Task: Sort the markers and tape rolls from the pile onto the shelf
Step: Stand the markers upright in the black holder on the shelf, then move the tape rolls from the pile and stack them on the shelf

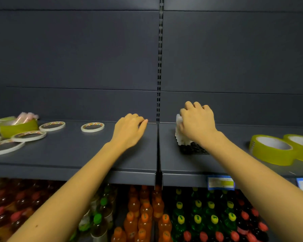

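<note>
I see the right hand (198,122) clamped over a bundle of markers (184,137) standing on the shelf (73,154). Left hand (129,130) rests loosely curled, holding nothing. Tape rolls (92,127) lie at left.

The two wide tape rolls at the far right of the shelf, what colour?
Yellow-green, with pale cores; the head view shows the wide tape rolls clearly.
</note>
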### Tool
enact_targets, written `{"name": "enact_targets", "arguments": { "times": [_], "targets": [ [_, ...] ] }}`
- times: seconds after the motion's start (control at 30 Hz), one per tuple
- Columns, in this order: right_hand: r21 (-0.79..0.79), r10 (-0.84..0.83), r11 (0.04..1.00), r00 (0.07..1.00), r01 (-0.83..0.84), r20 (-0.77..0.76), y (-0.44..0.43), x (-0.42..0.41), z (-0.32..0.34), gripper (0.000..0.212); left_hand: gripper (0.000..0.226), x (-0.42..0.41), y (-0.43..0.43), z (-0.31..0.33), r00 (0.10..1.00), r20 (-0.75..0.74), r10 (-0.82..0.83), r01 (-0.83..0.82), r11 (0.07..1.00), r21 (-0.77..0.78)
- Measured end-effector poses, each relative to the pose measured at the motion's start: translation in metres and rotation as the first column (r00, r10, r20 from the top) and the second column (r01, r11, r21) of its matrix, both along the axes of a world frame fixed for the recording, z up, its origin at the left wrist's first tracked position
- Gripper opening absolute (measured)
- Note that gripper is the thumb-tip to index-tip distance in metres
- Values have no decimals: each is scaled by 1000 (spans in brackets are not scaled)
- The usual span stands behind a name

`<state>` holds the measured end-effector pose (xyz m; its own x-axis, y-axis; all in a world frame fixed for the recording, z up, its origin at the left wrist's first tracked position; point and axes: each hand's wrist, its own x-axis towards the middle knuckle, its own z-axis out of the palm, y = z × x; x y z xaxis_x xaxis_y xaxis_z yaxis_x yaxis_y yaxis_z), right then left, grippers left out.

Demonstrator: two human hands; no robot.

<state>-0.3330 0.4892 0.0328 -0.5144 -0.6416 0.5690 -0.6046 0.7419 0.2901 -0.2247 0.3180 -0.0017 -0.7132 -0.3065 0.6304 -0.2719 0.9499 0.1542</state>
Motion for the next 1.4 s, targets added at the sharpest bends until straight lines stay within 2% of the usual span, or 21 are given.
{"name": "enact_targets", "arguments": {
  "times": [0.07,0.17,0.43,0.57,0.67,0.83,1.0,1.2,1.27,1.33,1.4],
  "targets": [
    [-65,112,991,993,-114,-27,-17,18,-4,30,37,20,-18,-3,999,-2,55,-55,998,20],
    [-56,245,968,969,-244,21,-49,43,-15,27,35,52,-46,-10,990,3,143,-143,989,47],
    [-39,337,941,926,-335,170,-147,81,-27,25,26,134,-132,-18,955,6,298,-297,951,84],
    [-22,259,965,939,-261,226,-200,94,-28,27,24,166,-182,-15,939,-22,343,-341,938,60],
    [-56,162,987,940,-152,301,-238,95,-28,29,25,185,-223,-9,922,20,386,-386,922,7],
    [-31,-2,999,873,19,487,-302,91,-36,42,31,209,-285,-6,903,122,412,-413,910,-20],
    [79,-206,978,844,192,496,-340,81,-47,43,26,221,-326,-9,914,131,385,-386,922,-18],
    [116,-281,958,795,261,537,-354,78,-44,37,31,216,-351,-12,893,200,403,-401,914,-52],
    [105,-272,961,810,255,519,-353,79,-40,42,40,212,-359,-13,858,299,418,-422,905,-53],
    [72,-239,969,832,235,500,-350,83,-38,46,64,208,-366,-15,818,424,389,-423,906,-16],
    [24,-196,977,851,211,487,-345,87,-37,46,80,203,-369,-13,807,473,353,-412,911,22]
  ]
}}
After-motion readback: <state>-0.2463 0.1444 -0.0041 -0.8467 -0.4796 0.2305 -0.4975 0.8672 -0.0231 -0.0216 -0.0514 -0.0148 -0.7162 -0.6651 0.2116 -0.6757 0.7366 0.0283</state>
